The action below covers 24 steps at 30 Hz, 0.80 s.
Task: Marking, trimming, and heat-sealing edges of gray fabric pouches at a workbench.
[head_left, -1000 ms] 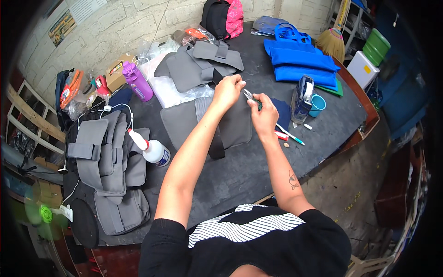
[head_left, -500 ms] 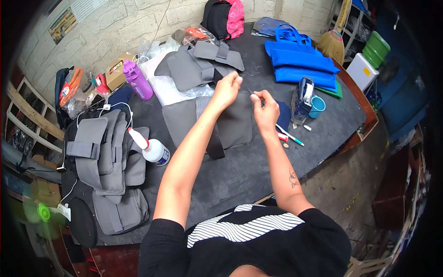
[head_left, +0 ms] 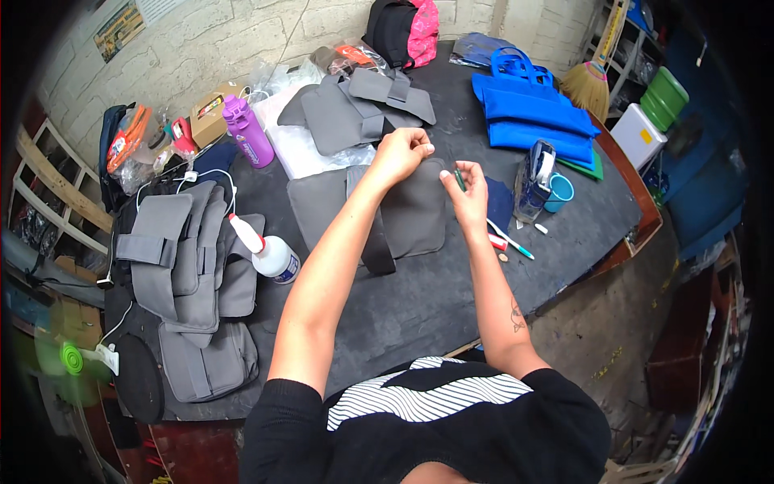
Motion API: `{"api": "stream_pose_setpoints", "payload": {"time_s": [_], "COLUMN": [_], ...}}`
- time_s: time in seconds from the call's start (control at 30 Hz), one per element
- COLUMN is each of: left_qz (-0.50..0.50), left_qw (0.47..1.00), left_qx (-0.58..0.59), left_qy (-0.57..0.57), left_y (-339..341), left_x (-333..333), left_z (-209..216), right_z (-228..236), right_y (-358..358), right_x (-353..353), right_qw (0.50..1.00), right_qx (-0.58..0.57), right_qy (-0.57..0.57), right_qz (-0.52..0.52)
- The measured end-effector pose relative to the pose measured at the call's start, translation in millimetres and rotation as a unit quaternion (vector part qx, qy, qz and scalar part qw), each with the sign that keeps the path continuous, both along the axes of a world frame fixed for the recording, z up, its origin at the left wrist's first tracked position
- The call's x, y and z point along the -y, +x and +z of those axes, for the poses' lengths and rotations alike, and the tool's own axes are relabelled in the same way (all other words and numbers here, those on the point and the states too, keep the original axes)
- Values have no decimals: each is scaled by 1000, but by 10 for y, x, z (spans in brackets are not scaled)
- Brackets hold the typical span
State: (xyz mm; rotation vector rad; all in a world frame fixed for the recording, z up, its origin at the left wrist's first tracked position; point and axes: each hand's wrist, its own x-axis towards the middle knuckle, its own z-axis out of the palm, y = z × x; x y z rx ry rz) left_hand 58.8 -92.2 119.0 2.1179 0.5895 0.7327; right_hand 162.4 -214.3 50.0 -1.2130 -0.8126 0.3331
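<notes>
The left hand (head_left: 403, 155) pinches its fingertips together, on what I cannot tell; the right hand (head_left: 469, 192) grips a slim green tool (head_left: 459, 179), now angled away from the left, so work has likely paused. Below lies a flat, round-cornered grey fabric panel (head_left: 417, 214), its dark strap (head_left: 378, 252) overhanging onto the scuffed matte table (head_left: 403, 323).

We see the right hand (head_left: 468, 195) change its hold on the small green-handled tool (head_left: 459, 179): a second ago its metal tip points toward ten o'clock, near the left hand (head_left: 401, 156); now the green handle stands near twelve o'clock between thumb and fingers. The fingers, curled half a second ago, now reach upward. Our view turns slightly, shifting the purple bottle (head_left: 247, 133) toward one o'clock and the blue bag (head_left: 538, 117) toward three o'clock.
</notes>
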Motion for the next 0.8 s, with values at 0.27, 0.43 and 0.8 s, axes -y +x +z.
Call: {"api": "stream_pose_setpoints", "payload": {"time_s": [0.27,0.43,0.8], "left_qz": [9,13,-19], "left_qw": [998,995,995], "left_qx": [36,54,54], "left_qy": [54,81,-82], "left_y": [75,75,-3], "left_x": [56,42,-73], "left_z": [-108,-153,-18], "right_z": [410,431,-118], "right_y": [-192,-175,121], "right_x": [176,174,131], "right_qw": [894,873,1000], "right_qx": [351,396,-14], "right_qy": [-147,-147,-25], "right_qz": [-239,-243,-9]}}
